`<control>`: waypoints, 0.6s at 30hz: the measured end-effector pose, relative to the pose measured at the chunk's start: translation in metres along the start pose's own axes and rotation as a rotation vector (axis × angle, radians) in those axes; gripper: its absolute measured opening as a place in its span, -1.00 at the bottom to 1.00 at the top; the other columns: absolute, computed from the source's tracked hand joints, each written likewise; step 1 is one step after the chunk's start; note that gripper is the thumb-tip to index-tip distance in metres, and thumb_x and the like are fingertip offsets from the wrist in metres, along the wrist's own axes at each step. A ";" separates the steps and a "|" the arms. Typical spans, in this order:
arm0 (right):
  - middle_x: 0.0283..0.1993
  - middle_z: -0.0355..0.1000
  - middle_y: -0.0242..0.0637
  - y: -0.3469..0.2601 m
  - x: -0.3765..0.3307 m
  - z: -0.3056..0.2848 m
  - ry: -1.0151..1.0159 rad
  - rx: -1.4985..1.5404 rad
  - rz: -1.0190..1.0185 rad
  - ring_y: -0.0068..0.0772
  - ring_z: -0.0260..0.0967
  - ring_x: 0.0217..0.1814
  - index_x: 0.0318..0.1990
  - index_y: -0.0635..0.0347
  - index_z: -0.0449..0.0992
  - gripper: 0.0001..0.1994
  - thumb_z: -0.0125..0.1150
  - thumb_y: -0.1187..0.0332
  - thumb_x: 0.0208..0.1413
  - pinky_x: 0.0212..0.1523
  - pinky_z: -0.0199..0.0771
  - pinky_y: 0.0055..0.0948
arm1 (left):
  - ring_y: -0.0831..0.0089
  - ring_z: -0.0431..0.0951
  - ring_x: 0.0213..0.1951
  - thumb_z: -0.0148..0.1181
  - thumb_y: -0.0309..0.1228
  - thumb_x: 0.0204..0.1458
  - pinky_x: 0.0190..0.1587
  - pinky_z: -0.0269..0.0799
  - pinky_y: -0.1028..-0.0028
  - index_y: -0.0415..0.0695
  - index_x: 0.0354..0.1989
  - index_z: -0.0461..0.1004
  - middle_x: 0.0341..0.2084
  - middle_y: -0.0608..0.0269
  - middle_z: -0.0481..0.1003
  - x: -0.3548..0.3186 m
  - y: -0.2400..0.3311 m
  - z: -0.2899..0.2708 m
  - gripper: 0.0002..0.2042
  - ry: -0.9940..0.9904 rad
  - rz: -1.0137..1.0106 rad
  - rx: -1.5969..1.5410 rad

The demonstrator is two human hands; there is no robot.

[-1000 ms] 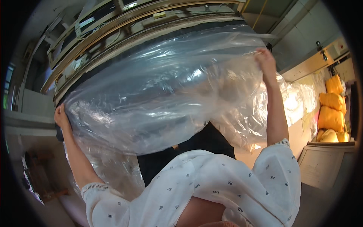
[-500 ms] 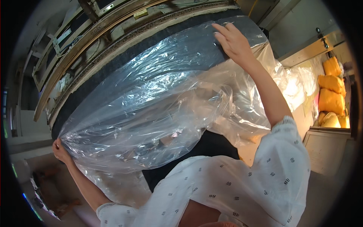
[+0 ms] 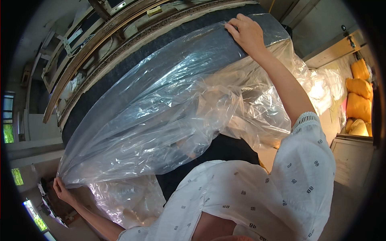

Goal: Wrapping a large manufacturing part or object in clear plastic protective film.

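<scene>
A large clear plastic sheet [image 3: 157, 108] spreads, creased and shiny, over a black-topped table [image 3: 82, 110] and hangs over its near side. My left hand [image 3: 64, 192] is closed on the sheet's gathered left corner, out past the table's end. Near the far edge on the right, my right hand [image 3: 248, 38] pinches the sheet's upper edge with curled fingers. Between the hands the film is drawn in long folds. Its near part bunches up close to my body, by my black clothing [image 3: 225, 150].
Beyond the table's far edge runs a long wooden rail [image 3: 76, 86] with metal parts behind it. More crumpled plastic [image 3: 321, 86] lies at the right, near stacked orange-yellow bundles [image 3: 358, 104]. Loose clear plastic [image 3: 124, 199] hangs low at the left, beside my forearm.
My left hand has pulled the sheet's corner down and toward me, off the table's end. My right hand's fingers, stretched out before, are now curled on the sheet's edge.
</scene>
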State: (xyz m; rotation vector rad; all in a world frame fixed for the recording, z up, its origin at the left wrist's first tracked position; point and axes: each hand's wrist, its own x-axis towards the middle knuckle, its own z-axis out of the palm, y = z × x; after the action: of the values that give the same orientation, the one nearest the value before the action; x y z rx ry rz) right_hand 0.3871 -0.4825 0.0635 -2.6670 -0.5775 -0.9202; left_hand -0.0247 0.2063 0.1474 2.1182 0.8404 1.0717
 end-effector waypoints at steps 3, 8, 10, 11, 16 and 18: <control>-0.48 0.32 -0.34 0.011 0.006 0.009 -0.050 0.107 0.130 -0.24 0.34 -0.33 -0.40 0.12 0.46 -0.77 0.18 0.16 -0.09 -0.37 0.30 -0.29 | 0.55 0.35 -0.22 0.07 -0.36 0.07 -0.11 0.25 0.58 -0.28 -0.17 0.44 -0.27 0.34 0.42 -0.030 -0.006 -0.031 -0.75 -0.012 0.077 0.190; -0.35 0.36 -0.36 0.033 0.004 0.022 -0.027 0.257 0.206 -0.28 0.36 -0.25 -0.44 0.08 0.43 -0.76 0.20 0.12 -0.12 -0.29 0.30 -0.28 | 0.59 0.34 -0.26 0.08 -0.33 0.07 -0.16 0.23 0.61 -0.21 -0.17 0.44 -0.31 0.39 0.40 -0.087 -0.044 -0.058 -0.77 -0.106 -0.111 0.078; -0.28 0.36 -0.36 0.037 0.009 0.019 -0.139 0.265 0.147 -0.28 0.35 -0.21 -0.43 0.05 0.44 -0.78 0.19 0.14 -0.10 -0.26 0.30 -0.27 | 0.59 0.33 -0.25 0.08 -0.31 0.07 -0.17 0.22 0.61 -0.18 -0.14 0.42 -0.29 0.40 0.40 -0.108 -0.063 -0.047 -0.75 -0.107 -0.209 -0.026; -0.28 0.36 -0.36 0.039 0.013 0.019 -0.139 0.269 0.146 -0.28 0.35 -0.21 -0.43 0.05 0.44 -0.78 0.19 0.14 -0.10 -0.26 0.30 -0.27 | 0.59 0.32 -0.24 0.08 -0.29 0.07 -0.18 0.21 0.61 -0.15 -0.12 0.40 -0.26 0.41 0.40 -0.120 -0.067 -0.043 -0.74 -0.105 -0.307 -0.126; -0.35 0.42 -0.35 0.058 0.048 0.042 -0.340 0.602 0.113 -0.43 0.35 -0.25 -0.37 0.06 0.47 -0.82 0.14 0.20 -0.05 -0.20 0.28 -0.47 | 0.52 0.24 -0.03 0.01 -0.15 0.09 -0.04 0.19 0.49 -0.16 0.03 0.27 -0.07 0.33 0.31 -0.079 -0.072 -0.032 -0.58 -0.002 -0.275 -0.073; -0.32 0.39 -0.47 0.049 0.069 0.017 -0.202 0.945 0.225 -0.59 0.27 -0.22 -0.35 0.24 0.39 -0.82 0.03 0.29 0.07 -0.21 0.24 -0.57 | 0.46 0.23 0.02 -0.05 -0.17 0.12 0.02 0.16 0.47 -0.18 0.03 0.26 -0.06 0.29 0.31 -0.068 0.001 0.028 -0.60 0.144 -0.298 -0.313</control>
State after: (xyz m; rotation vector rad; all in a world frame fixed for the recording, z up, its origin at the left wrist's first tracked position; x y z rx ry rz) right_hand 0.4673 -0.5001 0.0888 -1.8977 -0.5497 -0.2025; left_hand -0.0331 0.1483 0.1038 1.6164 0.9514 1.1216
